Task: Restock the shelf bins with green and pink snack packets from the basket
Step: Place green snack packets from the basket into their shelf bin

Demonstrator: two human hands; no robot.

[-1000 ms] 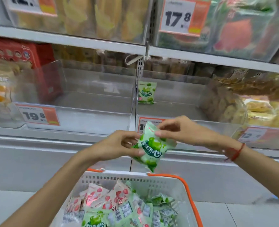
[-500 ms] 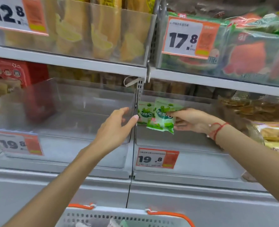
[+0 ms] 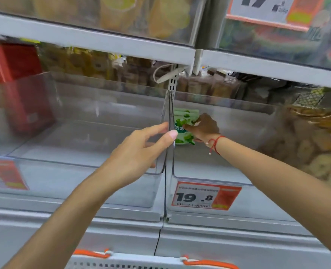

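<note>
Left of the clear divider (image 3: pixel 167 133), the left bin (image 3: pixel 79 136) holds no packets; the left hand (image 3: pixel 141 152) reaches forward, fingers relaxed and spread, fingertips touching that divider. Right of it, the right hand (image 3: pixel 204 128) reaches deep into the right bin (image 3: pixel 238 144), its grip pinching a green snack packet (image 3: pixel 182 131) against another. The packet looks light, soft and crinkly, probably best held by an edge. The basket (image 3: pixel 141 262) sits below.

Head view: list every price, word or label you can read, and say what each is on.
"19 .8": price tag on the right bin; its small print is unreadable.
"17", top cropped: upper tag.
"8", partly cut off: left tag.
Green packet: characters partly hidden, blurred.
Red box: print unreadable.
</note>
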